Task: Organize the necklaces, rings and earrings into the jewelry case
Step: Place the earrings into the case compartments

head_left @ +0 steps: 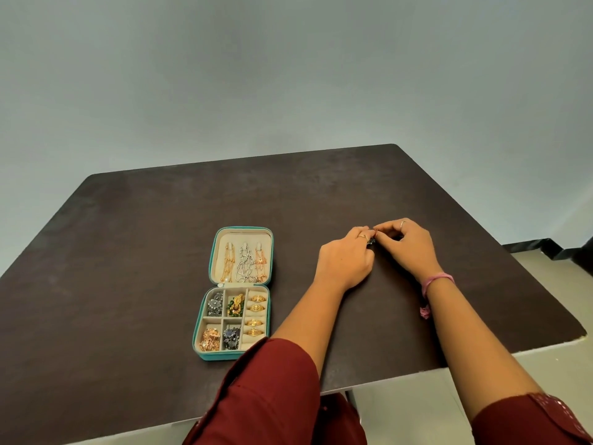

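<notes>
The left hand (348,258) and right hand (407,244) meet fingertip to fingertip well to the right of the jewelry case (236,293), both with fingers curled, pinching a small dark piece of jewelry (371,241) between them; it is too small to tell what kind. A pink thread band (433,281) circles the right wrist, and dark red sleeves (272,390) cover the forearms.

The teal case lies open and flat. Necklaces (245,261) hang in its lid, the half farther from the person; earrings (215,304) fill the compartments of the nearer half and gold rings (256,311) sit in its right-hand column. No writing is legible.

Case and hands rest on a dark brown table (128,252); beyond the case stands a plain grey wall (288,75).
</notes>
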